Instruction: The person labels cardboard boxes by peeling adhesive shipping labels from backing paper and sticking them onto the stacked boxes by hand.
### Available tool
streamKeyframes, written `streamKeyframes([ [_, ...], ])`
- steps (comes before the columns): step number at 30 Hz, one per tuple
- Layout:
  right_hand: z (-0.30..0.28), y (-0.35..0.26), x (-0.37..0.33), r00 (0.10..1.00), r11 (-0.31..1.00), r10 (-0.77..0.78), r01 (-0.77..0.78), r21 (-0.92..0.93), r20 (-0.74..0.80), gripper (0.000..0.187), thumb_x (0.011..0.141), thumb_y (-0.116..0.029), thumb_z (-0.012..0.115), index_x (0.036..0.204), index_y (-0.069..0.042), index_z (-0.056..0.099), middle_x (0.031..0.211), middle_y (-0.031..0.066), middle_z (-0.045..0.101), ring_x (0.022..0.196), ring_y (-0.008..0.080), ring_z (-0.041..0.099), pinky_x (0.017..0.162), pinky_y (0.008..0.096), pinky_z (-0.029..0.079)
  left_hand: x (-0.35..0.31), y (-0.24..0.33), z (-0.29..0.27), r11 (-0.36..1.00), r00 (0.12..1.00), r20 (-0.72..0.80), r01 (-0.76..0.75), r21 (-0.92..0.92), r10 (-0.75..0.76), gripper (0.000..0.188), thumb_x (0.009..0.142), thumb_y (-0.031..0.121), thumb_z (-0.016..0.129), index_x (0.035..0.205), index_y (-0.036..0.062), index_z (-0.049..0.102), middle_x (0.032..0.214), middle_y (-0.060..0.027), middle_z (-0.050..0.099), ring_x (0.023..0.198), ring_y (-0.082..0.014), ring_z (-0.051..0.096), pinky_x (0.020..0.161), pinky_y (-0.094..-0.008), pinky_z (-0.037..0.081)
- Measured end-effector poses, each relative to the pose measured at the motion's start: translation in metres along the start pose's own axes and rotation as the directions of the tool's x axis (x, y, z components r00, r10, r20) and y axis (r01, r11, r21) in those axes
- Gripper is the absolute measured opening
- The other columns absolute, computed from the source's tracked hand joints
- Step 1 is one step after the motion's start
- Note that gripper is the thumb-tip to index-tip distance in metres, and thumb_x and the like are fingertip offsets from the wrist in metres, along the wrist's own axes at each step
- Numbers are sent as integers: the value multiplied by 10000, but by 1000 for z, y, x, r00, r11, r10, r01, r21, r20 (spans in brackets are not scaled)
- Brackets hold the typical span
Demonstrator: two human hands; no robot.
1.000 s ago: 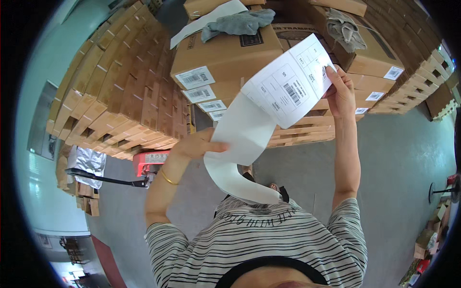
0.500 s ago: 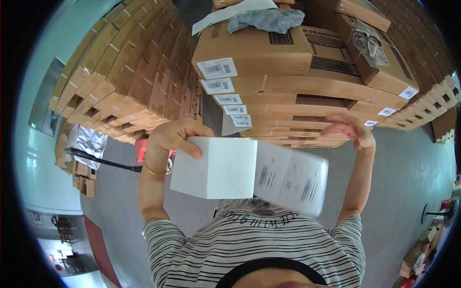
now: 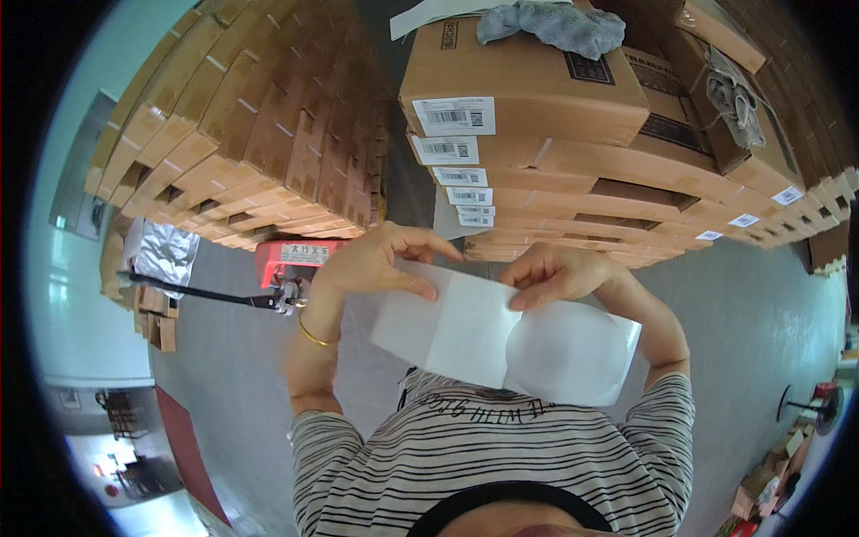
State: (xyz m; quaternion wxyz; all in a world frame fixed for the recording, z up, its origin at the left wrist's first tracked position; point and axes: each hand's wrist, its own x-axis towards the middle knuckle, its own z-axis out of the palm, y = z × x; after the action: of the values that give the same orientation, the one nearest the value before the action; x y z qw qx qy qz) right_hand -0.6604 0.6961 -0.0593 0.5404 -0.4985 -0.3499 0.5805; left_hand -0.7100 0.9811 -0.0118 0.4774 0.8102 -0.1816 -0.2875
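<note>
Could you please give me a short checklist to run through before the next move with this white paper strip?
1. Left grip on the paper strip: ok, thumb over its front.
2. Right grip on it: ok, pinching near the upper edge.
3. Strip lying flat: not ok, it bends and curves.
4. Print on the strip readable: not ok, only plain white shows.
5. Top of the front box uncovered: not ok, a grey cloth lies there.
</note>
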Motion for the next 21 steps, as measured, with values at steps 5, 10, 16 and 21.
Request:
streamKeyframes([
  [5,-25,-2,23,950,943,-74,166,288,-304,235,870,-129,645,1041,32,642,862,31,662,754,73,600,684,210,468,9,-37,11,808,805,-107,-564,168,584,863,669,268,813,1403,95,393,1505,-190,256,1387,-379,263,1095,-501,297],
  [10,-30,10,54,878,857,17,234,459,-478,237,866,-138,653,1035,26,646,875,42,675,756,77,622,704,216,493,49,-95,35,612,641,-268,-402,681,719,614,742,103,703,1317,43,494,1391,-214,430,1265,-376,447,1016,-455,421],
  [16,-13,40,25,781,819,-52,390,421,-623,717,774,-191,755,1363,47,423,1289,179,543,1047,254,610,902,337,480,50,-110,13,786,614,-542,-226,576,574,510,788,-8,631,1284,-9,514,1190,-193,617,1070,-331,620,870,-395,520],
  [21,21,40,-10,622,899,-83,384,211,-778,726,674,-100,818,1305,50,491,1190,168,611,982,214,634,875,298,483,46,-117,9,961,573,-772,-132,245,275,556,829,-70,508,1370,-20,390,1143,-194,630,1011,-359,628,844,-383,516],
])
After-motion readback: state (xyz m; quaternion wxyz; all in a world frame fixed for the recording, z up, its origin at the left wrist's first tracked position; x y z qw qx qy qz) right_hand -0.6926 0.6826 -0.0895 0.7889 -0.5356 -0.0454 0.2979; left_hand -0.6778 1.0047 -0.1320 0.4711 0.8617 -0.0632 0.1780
